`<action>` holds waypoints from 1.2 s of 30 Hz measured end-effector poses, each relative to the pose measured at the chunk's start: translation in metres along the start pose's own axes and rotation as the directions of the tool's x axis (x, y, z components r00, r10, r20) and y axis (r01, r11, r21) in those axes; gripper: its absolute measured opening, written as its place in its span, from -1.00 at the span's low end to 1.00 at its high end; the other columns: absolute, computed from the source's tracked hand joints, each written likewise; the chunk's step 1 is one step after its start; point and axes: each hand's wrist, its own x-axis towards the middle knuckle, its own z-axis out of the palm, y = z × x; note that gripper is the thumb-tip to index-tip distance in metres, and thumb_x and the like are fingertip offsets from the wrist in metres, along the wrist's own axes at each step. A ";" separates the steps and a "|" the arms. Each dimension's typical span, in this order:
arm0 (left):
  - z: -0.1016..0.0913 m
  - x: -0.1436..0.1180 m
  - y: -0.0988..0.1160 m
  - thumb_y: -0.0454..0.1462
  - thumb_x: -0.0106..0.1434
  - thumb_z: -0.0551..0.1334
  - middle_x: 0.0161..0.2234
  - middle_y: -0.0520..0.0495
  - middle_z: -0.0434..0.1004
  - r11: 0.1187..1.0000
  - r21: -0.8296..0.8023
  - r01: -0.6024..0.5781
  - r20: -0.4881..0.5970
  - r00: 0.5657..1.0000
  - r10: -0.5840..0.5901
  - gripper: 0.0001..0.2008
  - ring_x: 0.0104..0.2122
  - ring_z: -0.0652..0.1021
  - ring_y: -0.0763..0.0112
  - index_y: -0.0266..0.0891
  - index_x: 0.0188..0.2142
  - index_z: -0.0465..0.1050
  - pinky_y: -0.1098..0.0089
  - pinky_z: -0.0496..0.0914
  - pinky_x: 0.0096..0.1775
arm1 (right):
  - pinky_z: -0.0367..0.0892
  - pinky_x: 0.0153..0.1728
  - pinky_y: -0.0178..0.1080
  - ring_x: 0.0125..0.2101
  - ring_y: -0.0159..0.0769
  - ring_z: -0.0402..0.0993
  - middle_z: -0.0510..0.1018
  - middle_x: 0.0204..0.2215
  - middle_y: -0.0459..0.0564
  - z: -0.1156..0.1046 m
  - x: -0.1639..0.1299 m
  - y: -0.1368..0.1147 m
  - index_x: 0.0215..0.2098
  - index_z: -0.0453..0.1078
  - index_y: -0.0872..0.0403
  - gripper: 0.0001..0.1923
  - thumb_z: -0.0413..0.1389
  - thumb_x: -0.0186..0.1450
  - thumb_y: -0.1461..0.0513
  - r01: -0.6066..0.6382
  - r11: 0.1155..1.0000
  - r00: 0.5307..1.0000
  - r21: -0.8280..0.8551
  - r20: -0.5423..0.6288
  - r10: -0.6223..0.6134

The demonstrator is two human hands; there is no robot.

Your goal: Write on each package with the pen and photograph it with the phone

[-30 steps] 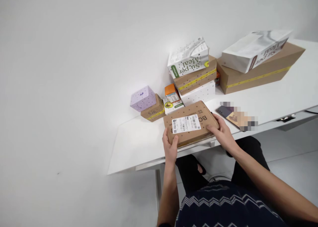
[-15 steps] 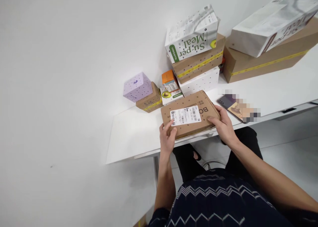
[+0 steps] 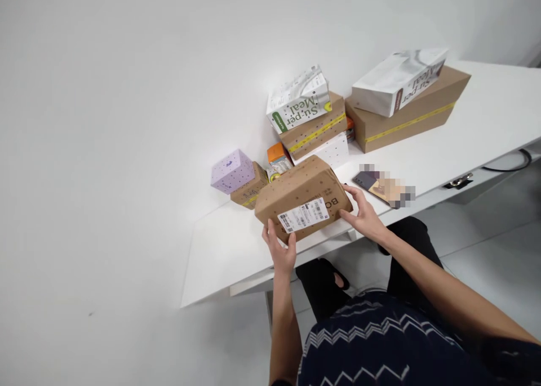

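A brown cardboard parcel (image 3: 296, 191) with a white shipping label sits tilted at the front edge of the white table (image 3: 224, 251), its label side turned toward me. My left hand (image 3: 279, 249) grips its near left corner. My right hand (image 3: 362, 217) holds its right end. Both hands are on the parcel together.
Behind the parcel stand a lilac box (image 3: 231, 170) on a small brown box (image 3: 249, 190), an orange carton (image 3: 279, 156), a stack topped by a white "Su-per Meal" box (image 3: 298, 100), and a long brown box (image 3: 409, 112) under a white bag. A dark card (image 3: 367, 180) lies at right.
The parcel lay flat with its label up; now it is tipped up on its near edge with the label facing me. Both hands have stayed on its ends.
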 end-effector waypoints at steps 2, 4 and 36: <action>0.008 -0.010 -0.010 -0.14 0.22 0.24 0.23 -0.36 -0.03 0.999 0.039 -0.001 0.014 1.000 0.001 -0.19 0.28 0.09 0.01 -0.16 0.34 -0.17 -0.02 0.11 0.22 | 0.04 0.23 0.06 0.24 -0.08 0.14 0.25 0.22 0.12 0.000 -0.005 0.009 0.19 0.11 0.01 -0.37 0.11 0.16 0.19 -0.014 0.997 1.000 -0.072 0.021 0.015; 0.014 -0.018 -0.016 -0.15 0.23 0.22 0.22 -0.38 -0.01 0.997 0.077 0.025 0.019 0.999 -0.027 -0.22 0.28 0.10 0.00 -0.17 0.33 -0.16 -0.05 0.12 0.21 | 0.07 0.22 0.06 0.25 -0.10 0.13 0.24 0.23 0.11 -0.002 -0.010 0.019 0.19 0.11 0.00 -0.39 0.06 0.17 0.22 -0.033 0.994 0.998 -0.108 0.054 0.039; 0.053 0.049 0.083 -0.05 0.28 0.16 0.01 -0.17 0.50 0.928 0.258 -0.268 0.176 0.958 0.228 -0.64 0.10 0.36 0.03 -0.11 0.00 0.49 0.06 0.15 0.14 | 0.33 -0.52 -0.31 -0.57 -0.43 0.34 0.44 -0.52 -0.11 -0.041 0.057 -0.099 -0.29 0.38 0.05 -0.64 0.12 0.23 -0.07 -0.011 0.948 0.993 0.317 -0.105 0.046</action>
